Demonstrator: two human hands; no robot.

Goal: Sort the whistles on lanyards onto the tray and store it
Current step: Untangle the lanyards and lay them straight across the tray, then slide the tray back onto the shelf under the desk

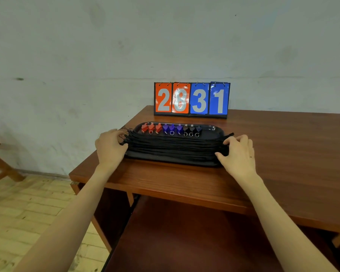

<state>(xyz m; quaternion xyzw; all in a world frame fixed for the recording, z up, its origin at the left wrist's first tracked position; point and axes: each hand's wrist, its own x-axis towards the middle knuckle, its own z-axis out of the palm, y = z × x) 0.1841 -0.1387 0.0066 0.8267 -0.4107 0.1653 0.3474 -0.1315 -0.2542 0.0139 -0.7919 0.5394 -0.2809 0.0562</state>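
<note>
A black oblong tray (214,128) lies on the wooden desk. Along its far side stand three red whistles (151,128), three blue whistles (172,128) and three black whistles (191,130) in a row. Their black lanyards (173,146) lie bundled lengthwise across the tray's near half. My left hand (109,147) grips the tray's left end, fingers over the lanyard ends. My right hand (238,154) grips the right end the same way. The tray rests flat on the desk.
A flip scoreboard (191,99) reading 2831 stands behind the tray against the wall. Below the desk top (283,154), a pulled-out wooden shelf (194,238) faces me. A wooden bench leg (0,165) shows at the left over a tiled floor.
</note>
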